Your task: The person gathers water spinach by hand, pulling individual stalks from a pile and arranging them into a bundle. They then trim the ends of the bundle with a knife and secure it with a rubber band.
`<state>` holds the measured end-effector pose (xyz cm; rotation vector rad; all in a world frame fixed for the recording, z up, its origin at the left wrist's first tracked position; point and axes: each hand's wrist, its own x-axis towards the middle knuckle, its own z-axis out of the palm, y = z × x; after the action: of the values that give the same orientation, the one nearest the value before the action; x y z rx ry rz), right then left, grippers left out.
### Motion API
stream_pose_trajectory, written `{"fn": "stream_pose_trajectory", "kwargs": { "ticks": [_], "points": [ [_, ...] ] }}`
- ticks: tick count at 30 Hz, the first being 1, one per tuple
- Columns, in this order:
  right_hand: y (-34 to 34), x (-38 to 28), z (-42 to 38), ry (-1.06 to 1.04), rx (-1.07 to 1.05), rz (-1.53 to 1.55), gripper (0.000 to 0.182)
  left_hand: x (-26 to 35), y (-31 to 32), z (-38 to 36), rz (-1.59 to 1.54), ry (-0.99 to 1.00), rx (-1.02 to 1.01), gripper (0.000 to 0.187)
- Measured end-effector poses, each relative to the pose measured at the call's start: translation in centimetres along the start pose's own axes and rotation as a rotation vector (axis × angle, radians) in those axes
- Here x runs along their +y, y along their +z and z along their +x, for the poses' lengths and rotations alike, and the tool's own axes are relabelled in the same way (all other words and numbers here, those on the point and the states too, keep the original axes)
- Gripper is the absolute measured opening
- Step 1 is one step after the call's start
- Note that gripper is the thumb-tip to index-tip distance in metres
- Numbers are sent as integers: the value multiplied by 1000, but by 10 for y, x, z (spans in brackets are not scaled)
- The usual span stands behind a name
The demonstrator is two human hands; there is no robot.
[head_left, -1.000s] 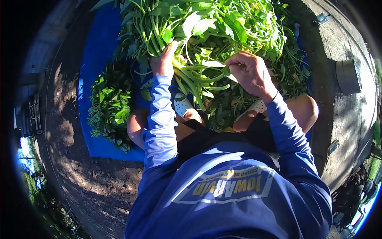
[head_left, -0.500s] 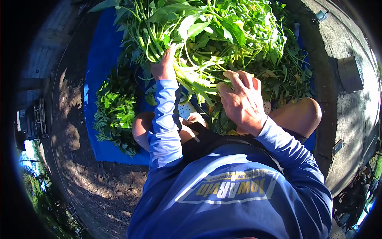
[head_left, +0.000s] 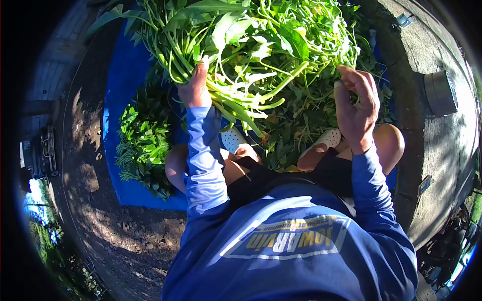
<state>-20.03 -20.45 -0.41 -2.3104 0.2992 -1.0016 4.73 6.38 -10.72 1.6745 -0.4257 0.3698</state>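
My left hand [head_left: 195, 89] is closed around a bunch of water spinach [head_left: 236, 95]; its pale cut stems point right and toward me, and its long leaves spread away from me. Over to the right, my right hand [head_left: 357, 103] is raised near the edge of the leafy pile [head_left: 321, 45]. Its fingers are bent, with a gap between thumb and forefinger, and nothing shows in them. The far part of the held bunch overlaps the pile, so where one ends is hard to make out.
A smaller heap of green leaves [head_left: 145, 145] lies at left on a blue tarp [head_left: 118, 170]. My feet in white clogs [head_left: 231, 139] rest among loose greens. Along the right runs a concrete ledge [head_left: 437, 150] bearing a grey metal container [head_left: 442, 93].
My right hand has moved away from the stem ends, to the right, and its fingers have parted. My left hand has shifted slightly left with the bunch.
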Motion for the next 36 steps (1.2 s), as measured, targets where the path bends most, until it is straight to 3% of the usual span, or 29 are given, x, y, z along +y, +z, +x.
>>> {"fn": "stream_pose_trajectory", "kwargs": {
  "ticks": [3, 6, 10, 14, 16, 17, 19, 20, 21, 22, 23, 24, 25, 26, 27, 29, 31, 32, 34, 36],
  "points": [
    [23, -10, -13, -330, -340, 95, 38, 2, 7, -3, -111, -50, -30, 32],
    [51, -16, -15, -367, -343, -269, 34, 1, 5, -2, -104, -76, -43, 33],
    [50, -10, -15, -517, -448, -138, 26, 1, 2, 9, -174, -159, 61, 33],
    [38, -23, -34, -370, -587, -103, 26, -5, 1, 6, -177, -302, 131, 33],
    [47, -31, -45, -187, -533, 57, 8, 5, 0, 0, 73, -95, 74, 35],
    [55, -33, -54, -92, -522, 124, 4, 9, 5, -1, 79, -105, 92, 36],
    [61, -44, -56, 56, -761, -15, 20, 18, 17, -6, 95, -131, 122, 37],
    [65, -44, -58, 27, -919, -68, 20, 17, 19, -10, 138, -12, 55, 43],
    [68, -44, -60, -8, -1077, -121, 21, 49, 25, -11, 88, -181, 61, 51],
    [72, -37, -78, 22, -1195, -116, 22, 12, 15, 4, -621, -322, 82, 51],
    [81, -19, -108, 53, -1316, -112, 23, 10, 14, 19, -389, -359, 92, 46],
    [97, 30, -158, -178, -1465, -7, 21, 8, 13, 34, -159, -404, 94, 41],
    [97, 43, -164, -33, -1409, 17, 19, 42, 16, 29, -350, -432, 110, 31],
    [96, 54, -169, 109, -1339, 49, 20, 35, 12, 31, -286, -350, 143, 33],
    [85, 48, -164, 55, -1047, 126, 22, 26, 6, 29, -209, -272, 174, 36],
    [54, -6, -86, 158, -741, 278, 17, 33, -4, 18, -336, -472, 131, 39],
    [49, -29, -44, 34, -627, 361, 30, 24, -1, 16, -400, -558, 73, 41],
    [57, -31, -35, -80, -646, 310, 38, 1, -3, 15, -390, -547, 52, 41],
    [64, -42, -19, -271, -759, 143, 54, 20, -2, 12, -421, -591, 26, 39],
    [97, -24, -28, -410, -674, 49, 42, 15, -6, 15, -386, -590, 12, 34]
  ]
}}
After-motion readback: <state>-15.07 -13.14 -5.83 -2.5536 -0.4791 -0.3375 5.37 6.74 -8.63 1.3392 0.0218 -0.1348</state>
